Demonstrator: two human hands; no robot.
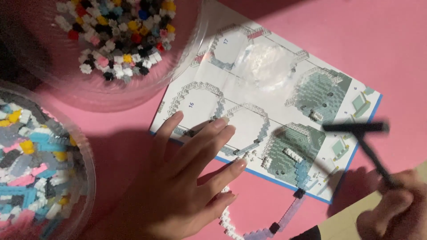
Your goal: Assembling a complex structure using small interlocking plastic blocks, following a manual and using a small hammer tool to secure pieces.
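Brick chain: I see the curved strip of white and lilac bricks [267, 222] on the pink table [356, 44], just under my left fingertips.
Left hand: my left hand [178, 191] lies flat, palm down, fingers spread, tips on the instruction sheet [267, 102], gripping nothing.
Right hand: my right hand [396, 204] is curled around a black T-shaped tool [360, 133] (blurred), raised over the sheet's corner.
Bowls: two clear bowls of loose bricks [111, 35] sit to the left.

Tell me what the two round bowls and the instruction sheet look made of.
Two round clear bowls: likely thin glossy plastic; bricks show through the walls. Printed instruction sheet: coated paper, judging by its fold creases and glare patch.
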